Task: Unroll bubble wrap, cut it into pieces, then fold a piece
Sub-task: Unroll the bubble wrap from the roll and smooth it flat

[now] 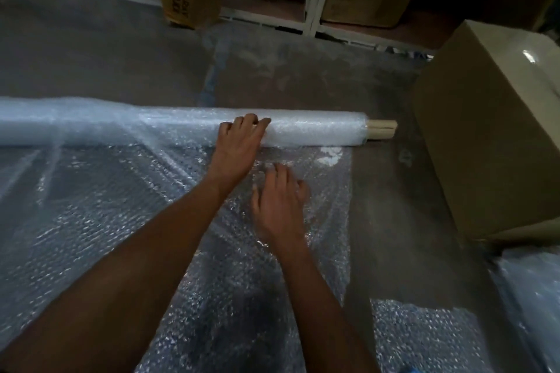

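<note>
A long roll of bubble wrap (315, 127) lies across the grey floor, with a cardboard core (382, 130) sticking out at its right end. An unrolled sheet (100, 221) spreads from the roll toward me. My left hand (239, 145) rests on the near side of the roll, fingers curled over its top. Just behind and to the right, my right hand (278, 200) hovers flat over the unrolled sheet, fingers spread and holding nothing.
A large cardboard box (491, 142) stands at the right, close to the roll's end. White shelving (312, 3) with more boxes lines the back. Another piece of bubble wrap (430, 339) lies at the lower right. Bare concrete floor (303, 76) stretches beyond the roll.
</note>
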